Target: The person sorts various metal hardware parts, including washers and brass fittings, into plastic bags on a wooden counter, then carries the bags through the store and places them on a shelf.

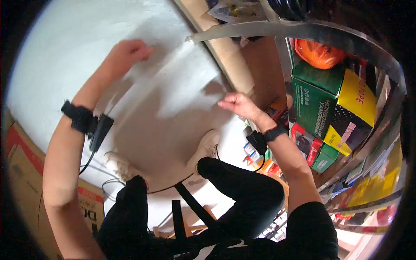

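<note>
My left hand (135, 52) is raised over a pale, smooth surface (74, 42), its fingers curled inward. Motion blurs it, and whether anything is between its fingers does not show. Farther right, my right hand (239, 104) has its thumb and fingers drawn together, with nothing visible in them. It is nearest to the metal shelving unit (286, 29) and a brown cardboard piece (237, 65). Both hands are apart from each other, and their shadows fall on the pale surface. Each wrist wears a black strap with a cabled device, the left one (100, 131) and the right one (258, 142).
On the shelf are a green box (313, 100), a yellow-and-black measuring tape box (352, 113), a red box (305, 143) and an orange plastic bag (318, 53). Cardboard boxes (24, 182) stand at left. My shoes (204, 146) and a loose cable (104, 185) are below.
</note>
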The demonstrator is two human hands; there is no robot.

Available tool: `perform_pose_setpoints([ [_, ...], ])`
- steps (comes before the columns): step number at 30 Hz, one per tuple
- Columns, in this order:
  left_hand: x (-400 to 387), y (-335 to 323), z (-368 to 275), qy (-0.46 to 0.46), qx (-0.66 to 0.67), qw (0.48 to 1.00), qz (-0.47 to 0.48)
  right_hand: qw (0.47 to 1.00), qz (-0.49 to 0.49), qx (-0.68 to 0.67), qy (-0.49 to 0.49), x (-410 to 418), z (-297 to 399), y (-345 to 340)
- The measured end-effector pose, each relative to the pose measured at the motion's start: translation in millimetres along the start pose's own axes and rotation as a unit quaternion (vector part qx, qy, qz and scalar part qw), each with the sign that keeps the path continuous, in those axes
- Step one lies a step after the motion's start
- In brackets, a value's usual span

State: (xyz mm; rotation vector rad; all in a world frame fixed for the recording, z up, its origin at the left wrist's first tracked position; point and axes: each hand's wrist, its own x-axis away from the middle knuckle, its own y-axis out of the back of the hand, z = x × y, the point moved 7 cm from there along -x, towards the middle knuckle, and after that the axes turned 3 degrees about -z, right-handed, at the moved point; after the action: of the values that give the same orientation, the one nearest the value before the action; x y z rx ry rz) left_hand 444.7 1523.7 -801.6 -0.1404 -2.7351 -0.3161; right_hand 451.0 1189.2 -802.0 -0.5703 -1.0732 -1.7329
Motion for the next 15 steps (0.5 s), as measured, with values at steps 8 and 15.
perform_pose_setpoints([
  [8,188.7,-5.5,-9.9,0.205,0.001,0.972,0.113,0.998,-0.037,-0.033,-0.05,90.7,-31.0,-18.4],
  [15,317.0,-74.0,-92.5,0.162,-0.014,0.956,0.244,0.963,-0.167,-0.107,-0.18,183.4,-69.5,8.4],
])
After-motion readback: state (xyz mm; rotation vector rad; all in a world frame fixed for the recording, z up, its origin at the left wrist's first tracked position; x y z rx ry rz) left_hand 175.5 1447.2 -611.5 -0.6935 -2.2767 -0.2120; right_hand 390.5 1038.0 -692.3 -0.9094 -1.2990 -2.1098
